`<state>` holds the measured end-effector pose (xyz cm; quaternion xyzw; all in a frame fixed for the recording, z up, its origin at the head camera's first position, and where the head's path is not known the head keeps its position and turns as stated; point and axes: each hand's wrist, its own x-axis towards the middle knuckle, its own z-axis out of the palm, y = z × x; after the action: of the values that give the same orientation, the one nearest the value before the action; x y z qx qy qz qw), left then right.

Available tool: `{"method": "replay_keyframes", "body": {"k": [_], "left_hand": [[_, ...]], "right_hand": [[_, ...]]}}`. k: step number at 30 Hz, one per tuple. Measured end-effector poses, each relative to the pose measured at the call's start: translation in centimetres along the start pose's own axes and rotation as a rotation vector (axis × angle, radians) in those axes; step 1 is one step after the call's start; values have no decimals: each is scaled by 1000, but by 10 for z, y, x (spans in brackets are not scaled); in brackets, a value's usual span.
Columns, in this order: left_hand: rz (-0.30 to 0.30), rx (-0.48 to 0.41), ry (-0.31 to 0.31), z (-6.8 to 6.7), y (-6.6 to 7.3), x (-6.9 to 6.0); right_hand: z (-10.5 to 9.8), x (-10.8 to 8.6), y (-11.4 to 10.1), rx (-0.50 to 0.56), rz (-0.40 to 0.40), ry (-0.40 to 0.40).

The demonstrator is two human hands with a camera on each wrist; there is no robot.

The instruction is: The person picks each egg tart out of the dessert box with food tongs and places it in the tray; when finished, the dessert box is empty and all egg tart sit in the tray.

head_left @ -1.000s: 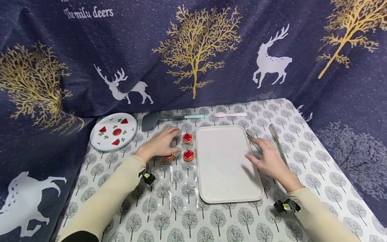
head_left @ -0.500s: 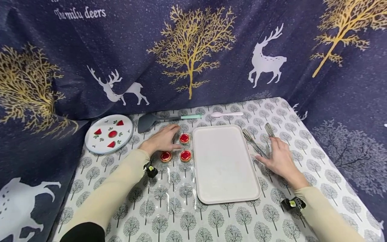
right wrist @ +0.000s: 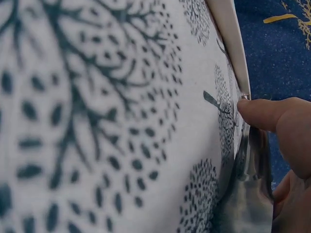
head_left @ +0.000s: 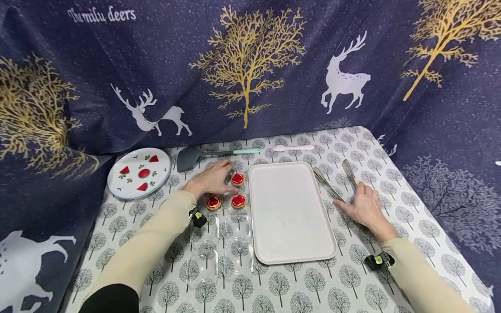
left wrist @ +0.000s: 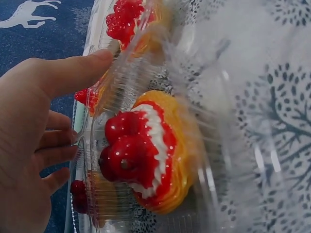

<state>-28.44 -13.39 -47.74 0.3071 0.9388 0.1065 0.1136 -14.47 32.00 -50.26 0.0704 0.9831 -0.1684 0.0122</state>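
My right hand (head_left: 367, 206) holds a pair of metal tongs (head_left: 349, 171), spread wide, with the thumb on one arm and the fingers at the other. In the right wrist view a shiny tong arm (right wrist: 248, 189) lies beneath the thumb. My left hand (head_left: 211, 179) rests at the back left of a clear plastic clamshell box (head_left: 221, 248). Its thumb and fingertips touch the box's edge in the left wrist view. Several red-topped tarts (head_left: 238, 201) sit in the box's back part; one (left wrist: 146, 150) shows white cream. My left hand covers part of that area in the head view.
A white rectangular tray (head_left: 291, 213) lies between box and tongs. A round plate (head_left: 133, 184) with watermelon pictures stands at the back left. Along the back edge lie a grey spatula (head_left: 189, 157) with a mint handle and a pink spoon (head_left: 291, 148).
My right hand has moved right from the tray's edge onto the tongs and now grips them. The left hand stays at the box, shifting slightly and uncovering a tart. The view has turned slightly.
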Motion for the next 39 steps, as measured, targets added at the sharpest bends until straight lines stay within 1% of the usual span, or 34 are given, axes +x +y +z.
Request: {"method": "replay_keyframes", "body": {"k": [5,9,17,24,32,39], "left_hand": [[5,-13,-1,-2,0,1],[-3,-33,-11,-4,-1,2],[25,-27,21,-5,-2,4],[12,-42,13,-6,-2,3],[12,-14,14,-5,-4,4],[8,-4,30,-3,-4,6]], "right_hand": [[1,1,-2,8,14,7],[2,1,-4,25,25,12],[2,2,-4,56,39,20],[2,3,-4,55,44,30],[-3,3,-1,61,30,31],[-13,4,-1,49,12,18]]}}
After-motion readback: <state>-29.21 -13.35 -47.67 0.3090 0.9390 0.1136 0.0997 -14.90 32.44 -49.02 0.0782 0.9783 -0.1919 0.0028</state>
